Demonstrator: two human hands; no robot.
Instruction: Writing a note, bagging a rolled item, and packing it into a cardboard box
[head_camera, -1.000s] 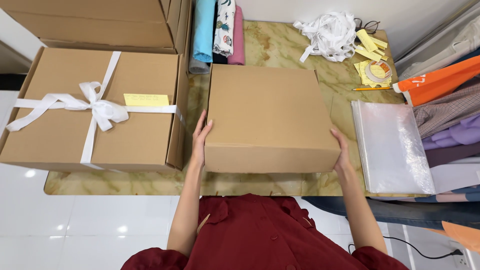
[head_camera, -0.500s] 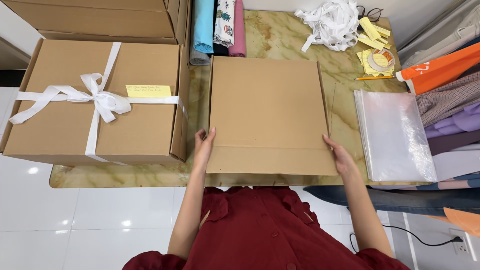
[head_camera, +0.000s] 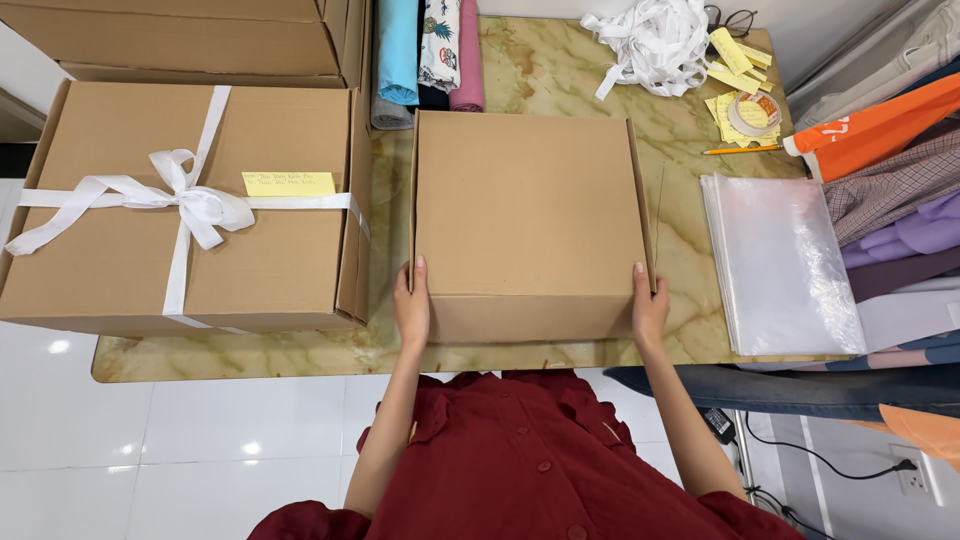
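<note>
Squarely at the middle of the marble counter (head_camera: 560, 80) sits a closed plain cardboard box (head_camera: 528, 220), its near edge close to the counter's front. The left hand (head_camera: 411, 305) is pressed flat against the box's near-left corner, at about 7 o'clock from its centre; the right hand (head_camera: 649, 308) lies flat on the near-right corner, at about 5 o'clock. Each grip is an open palm clasping the box from the side, fingers straight. At 9 o'clock, just beside it, stands a larger box tied with white ribbon (head_camera: 185, 205), carrying a yellow note (head_camera: 288, 183). At 3 o'clock lies a stack of clear plastic bags (head_camera: 780, 260). Folded fabrics (head_camera: 425, 50) lie at 12 o'clock.
</note>
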